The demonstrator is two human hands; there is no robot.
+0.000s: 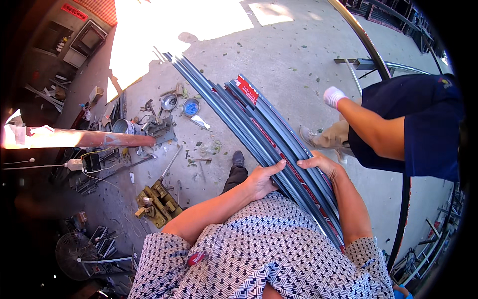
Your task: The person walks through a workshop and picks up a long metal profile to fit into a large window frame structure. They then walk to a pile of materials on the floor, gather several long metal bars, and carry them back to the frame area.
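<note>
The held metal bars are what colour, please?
The metal bars are mostly blue-grey, seen in head view.

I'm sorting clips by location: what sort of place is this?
Probably a metalworking workshop or yard: long grey profiles, metal-looking parts scattered on the floor, and a round dish of small blue pieces.

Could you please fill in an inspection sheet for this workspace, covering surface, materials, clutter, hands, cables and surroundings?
Surface: grey floor, partly sunlit, scattered leaves.
Job's things: bundle of long grey metal profiles, some with red markings, slanting away to the left.
Clutter: metal bowl with blue contents, yellowish metal block and long bar on the floor, left of the bundle.
Hands: left hand and right hand grip the bundle from opposite sides, thumbs on top.
Cables: pale cable at far left, leading to a white connector.
Surroundings: co-worker in dark blue at right; reddish pipe and round fan at left.
</note>
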